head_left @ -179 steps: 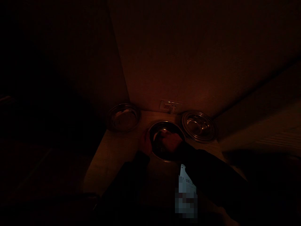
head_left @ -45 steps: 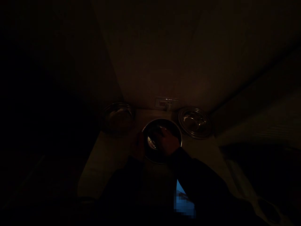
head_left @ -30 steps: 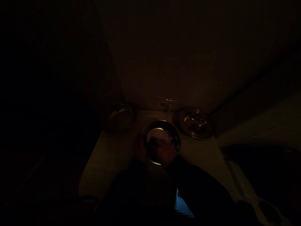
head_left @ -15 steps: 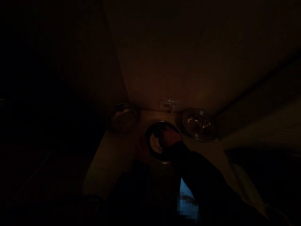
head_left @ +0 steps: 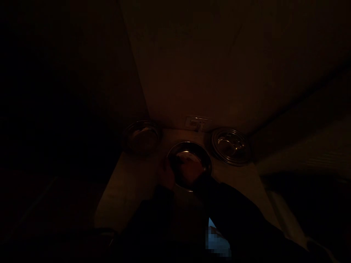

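Metal bowl on the bench seems best steadied from the side by the left hand, with light pressure from the right hand inside, both grips too dark to tell.

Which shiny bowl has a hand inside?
The middle bowl, in front of the others: the right hand is inside it. The left bowl and right bowl have none.

The right grip — its hold unreadable (too dark) — partly hides the bowl.
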`<state>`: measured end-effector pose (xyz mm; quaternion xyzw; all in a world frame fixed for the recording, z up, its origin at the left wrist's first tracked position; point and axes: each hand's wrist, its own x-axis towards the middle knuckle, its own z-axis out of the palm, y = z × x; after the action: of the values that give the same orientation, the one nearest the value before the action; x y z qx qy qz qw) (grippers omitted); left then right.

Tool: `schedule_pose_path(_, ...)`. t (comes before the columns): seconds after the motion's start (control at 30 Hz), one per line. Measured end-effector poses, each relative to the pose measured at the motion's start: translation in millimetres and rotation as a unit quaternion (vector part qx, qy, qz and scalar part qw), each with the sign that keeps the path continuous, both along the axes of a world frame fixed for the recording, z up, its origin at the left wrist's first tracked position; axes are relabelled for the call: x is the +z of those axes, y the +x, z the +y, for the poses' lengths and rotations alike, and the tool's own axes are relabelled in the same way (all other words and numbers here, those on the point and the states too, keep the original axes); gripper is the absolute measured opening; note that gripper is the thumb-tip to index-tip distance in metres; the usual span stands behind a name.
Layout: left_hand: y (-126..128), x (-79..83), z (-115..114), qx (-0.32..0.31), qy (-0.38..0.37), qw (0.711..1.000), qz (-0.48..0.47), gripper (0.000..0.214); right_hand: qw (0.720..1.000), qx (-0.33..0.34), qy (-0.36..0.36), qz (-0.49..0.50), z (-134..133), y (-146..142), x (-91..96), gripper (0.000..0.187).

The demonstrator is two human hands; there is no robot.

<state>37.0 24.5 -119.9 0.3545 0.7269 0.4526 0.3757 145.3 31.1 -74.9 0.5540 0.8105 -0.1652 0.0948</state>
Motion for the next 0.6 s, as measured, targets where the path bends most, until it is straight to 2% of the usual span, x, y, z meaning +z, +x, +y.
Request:
schedule_pose_path(0.1, -1, 3.6, -1, -0.028, 0.013, 0.999, 0.017, 0.036, 0.998, -0.052, 0.015, -0.021, 14, 6, -1.2, 0.035)
schedule_pose_path(0.2, -1, 3.3, -2, -0.026, 0.007, 0.999, 0.03, 0.037, 0.996, -0.076, 0.03, -0.034, 23, 7, -2.3, 0.037)
schedule_pose_path(0.3, -1, 0.3, -2, -0.014, 0.007, 1.0, 0.015, 0.037, 0.999, -0.039, 0.029, -0.019, 21, 3, -1.3, 0.034)
schedule_pose_path(0.47, -1, -2.4, 1, -0.007, 0.011, 1.0, -0.003, 0.033, 0.998, 0.057, -0.002, 0.013, 0, -2, -0.4, 0.032)
schedule_pose_path(0.6, -3, -2.4, 2, -0.019, 0.017, 1.0, 0.0, 0.032, 0.999, 0.048, 0.008, 0.007, -6, -4, -4.7, 0.037)
